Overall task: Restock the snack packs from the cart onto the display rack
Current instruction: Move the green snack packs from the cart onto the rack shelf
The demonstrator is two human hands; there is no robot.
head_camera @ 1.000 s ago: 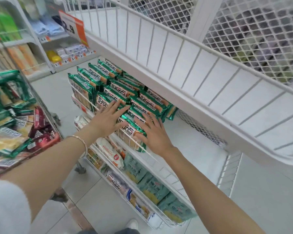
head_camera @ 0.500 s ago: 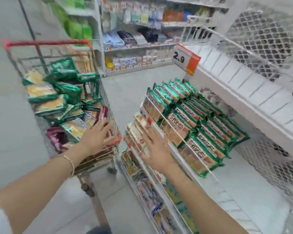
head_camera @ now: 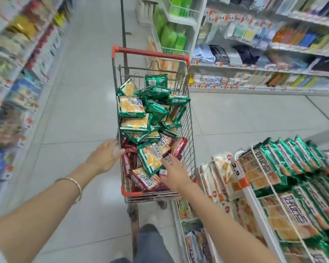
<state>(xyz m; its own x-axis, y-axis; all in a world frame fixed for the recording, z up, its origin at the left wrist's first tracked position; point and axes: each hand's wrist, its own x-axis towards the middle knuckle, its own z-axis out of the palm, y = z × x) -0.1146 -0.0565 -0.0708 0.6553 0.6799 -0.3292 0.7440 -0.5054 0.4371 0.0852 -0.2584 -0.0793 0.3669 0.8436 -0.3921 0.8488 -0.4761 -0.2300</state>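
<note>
A wire shopping cart [head_camera: 190, 133] with red trim stands in the aisle ahead, piled with green snack packs [head_camera: 135, 107] and some dark red packs [head_camera: 128, 162] at its near end. My left hand [head_camera: 104, 154] hovers with fingers spread at the cart's left rim, holding nothing. Fingers straight, my right hand [head_camera: 176, 168] reaches into the cart's near end and touches a green pack [head_camera: 152, 158]. The white wire display rack [head_camera: 254, 198] at lower right carries rows of green packs [head_camera: 285, 164] standing on edge.
Stocked store shelves line both sides of the aisle, blurred at left [head_camera: 17, 73]. A price tag reading 2.9 [head_camera: 239, 171] hangs on the rack's corner. Lower rack tiers hold pale snack packs [head_camera: 220, 179]. My leg and shoe [head_camera: 150, 242] show below the cart.
My view has swung left from the rack to the cart. Both hands left the rack's green packs and now reach over the cart's near end.
</note>
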